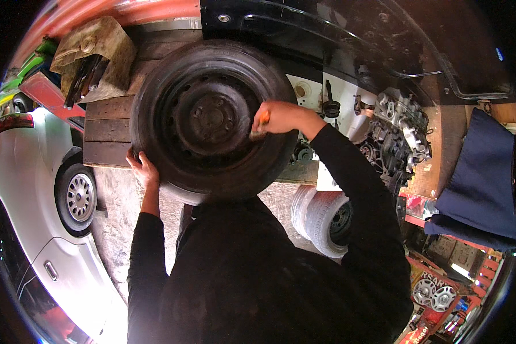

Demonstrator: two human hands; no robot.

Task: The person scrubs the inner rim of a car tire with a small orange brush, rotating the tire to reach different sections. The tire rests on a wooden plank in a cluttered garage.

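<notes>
A black steel wheel with its tyre [172,166] lies on a wooden bench, its dished rim [198,120] facing up, dark and dirty. My left hand [145,171] grips the tyre's edge at the near left. Over the right part of the rim, my right hand [281,117] is closed round an orange-handled brush [264,117]. The brush's pale end touches or nearly touches the rim's inner wall; the fingers hide most of the handle.
Wooden bench planks [106,135] show left of the wheel, with a cut-open container [112,57] of dark rods behind. An engine [398,129] sits at the right. Loose tyres [325,221] stand on the floor below. A silver car [34,166] is parked at the left.
</notes>
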